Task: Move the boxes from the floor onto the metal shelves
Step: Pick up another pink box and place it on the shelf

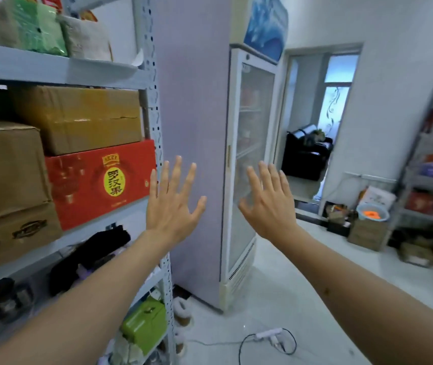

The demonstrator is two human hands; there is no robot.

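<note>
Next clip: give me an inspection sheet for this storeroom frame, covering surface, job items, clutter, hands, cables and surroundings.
Surface: metal shelf at left, loaded; white tiled floor.
Job's things: red box on the shelf, brown box stacked on it, two more brown boxes beside them.
Clutter: green case on a low shelf; boxes and a basin by the far wall.
Hands: left hand and right hand both open, fingers spread, holding nothing.
Cables: power strip with looped cord on the floor.
Surroundings: glass-door fridge, open doorway, second shelf unit at right.
</note>
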